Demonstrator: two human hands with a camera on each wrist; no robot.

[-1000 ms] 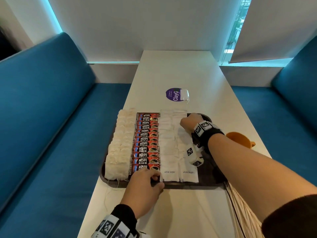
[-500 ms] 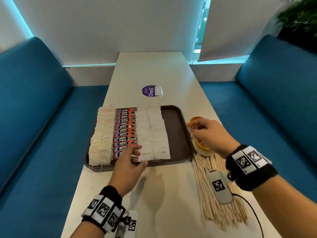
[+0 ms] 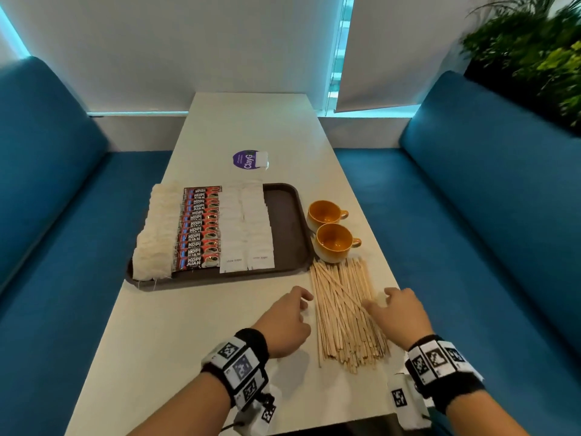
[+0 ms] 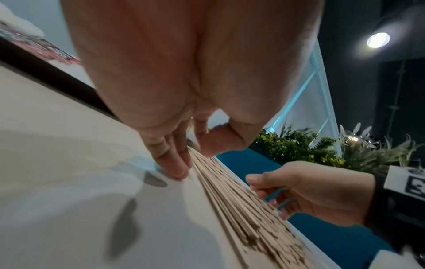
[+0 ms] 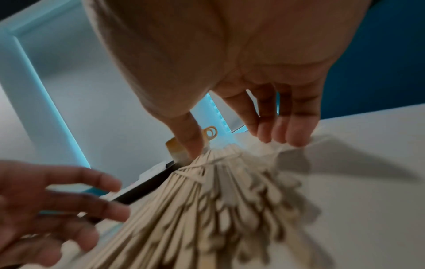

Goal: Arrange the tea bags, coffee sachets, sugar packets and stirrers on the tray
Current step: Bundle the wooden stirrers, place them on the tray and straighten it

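Note:
A brown tray [image 3: 283, 221] holds a column of tea bags [image 3: 157, 228], a column of red coffee sachets [image 3: 198, 228] and two columns of white sugar packets [image 3: 248, 228]; its right strip is bare. A pile of wooden stirrers [image 3: 342, 313] lies on the table in front of the tray's right corner. My left hand [image 3: 301, 305] touches the pile's left edge, fingers straight down on the table, thumb over the stirrers [image 4: 241, 209]. My right hand [image 3: 380, 302] flanks the right edge, fingers spread, thumb on the stirrers [image 5: 218, 200]. Neither hand holds anything.
Two orange cups [image 3: 325, 214] [image 3: 334, 242] stand just right of the tray, beyond the stirrers. A purple round sticker [image 3: 248, 159] lies behind the tray. Blue benches run along both long sides of the narrow white table [image 3: 195, 341].
Both hands have left the tray's packets and come back toward me, settling either side of the stirrer pile. The head view has swung right and down.

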